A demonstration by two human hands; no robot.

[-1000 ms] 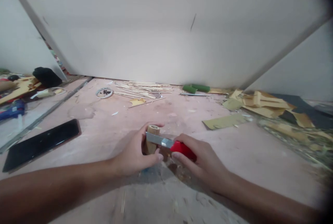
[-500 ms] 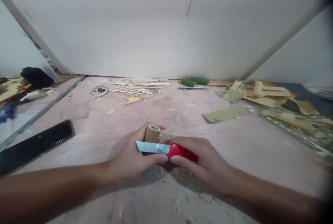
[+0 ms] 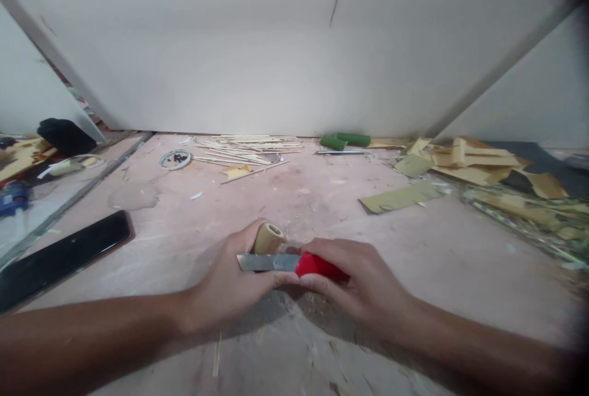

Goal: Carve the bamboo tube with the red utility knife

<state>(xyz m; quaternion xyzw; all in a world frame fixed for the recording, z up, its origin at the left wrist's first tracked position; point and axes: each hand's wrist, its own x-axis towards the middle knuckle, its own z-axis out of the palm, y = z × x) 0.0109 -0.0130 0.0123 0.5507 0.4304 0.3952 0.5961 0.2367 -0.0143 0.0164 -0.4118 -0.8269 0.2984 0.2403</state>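
Note:
Near the middle of the work surface, my left hand (image 3: 234, 270) is closed around a short, hollow piece of bamboo (image 3: 268, 238), its open end tilted up and to the right. My right hand (image 3: 361, 279) grips the red handle of a utility knife (image 3: 322, 267). The wide metal blade points left and lies across the near side of the bamboo, above my left thumb. Both thumb tips meet at the base of the blade. The lower part of the bamboo is hidden behind the blade and my left hand.
A phone (image 3: 69, 261) lies at left. Farther back are a round lid (image 3: 175, 159) with dark bits, thin wooden sticks (image 3: 243, 149) and green tube pieces (image 3: 350, 139). Brown paper scraps (image 3: 483, 163) and a flat strip (image 3: 400, 198) lie at right. A white panel (image 3: 276, 46) stands behind.
The bamboo has tipped a little more to the right in my left hand. The knife blade has turned slightly and looks darker, its tip a touch farther left.

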